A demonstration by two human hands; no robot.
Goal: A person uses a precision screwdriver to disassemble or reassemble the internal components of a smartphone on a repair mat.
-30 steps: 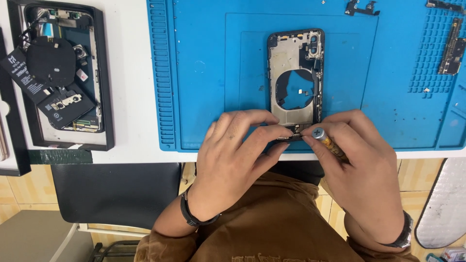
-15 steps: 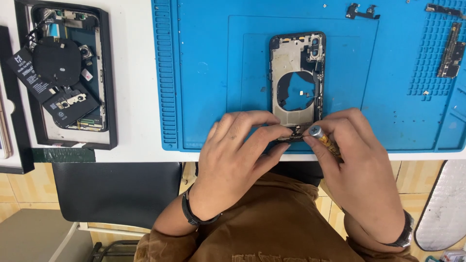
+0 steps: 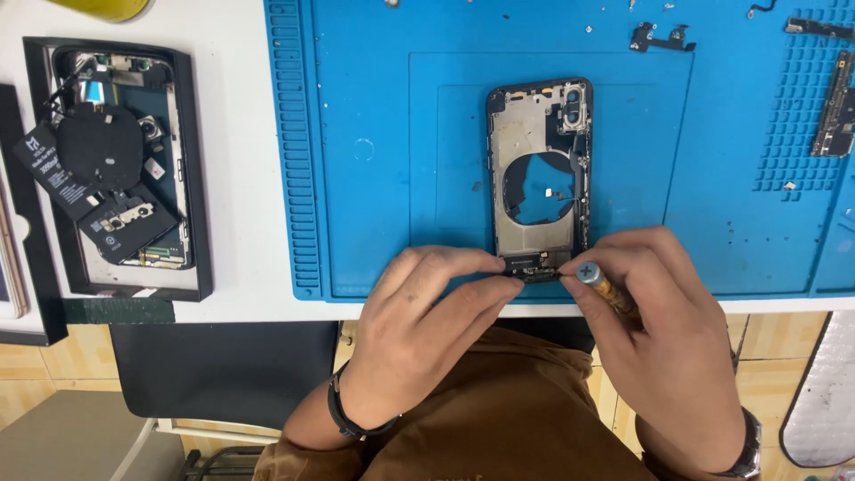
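Left hand (image 3: 427, 334): fingers pinched on the bottom edge of the phone frame (image 3: 540, 174), thumb and forefinger closed around the dark part at its lower end, apparently to pin the frame flat against the mat.

Right hand (image 3: 663, 334): closed around a small screwdriver (image 3: 598, 283), yellow handle tucked into the palm, round grey cap facing up, tip aimed at the frame's bottom edge; held low and nearly level, likely for fine control at the near end.

Phone frame, place: lying flat and lengthwise on the blue mat (image 3: 374, 134), bottom end at the mat's near edge, right by the desk (image 3: 240, 160) rim and both hands.

Phone frame, look: stripped dark shell, bare silvery inner plate, large round cut-out in the middle showing blue mat through it, camera bracket at the top right corner, thin cable run down the right side.

Loose parts: small bracket (image 3: 657, 37) and narrow board (image 3: 835, 107) set apart toward the mat's far right, clear of the hands.

Black tray (image 3: 200, 223): left of the mat on the white desk, holding another opened phone with a round black coil and dark flex pieces.
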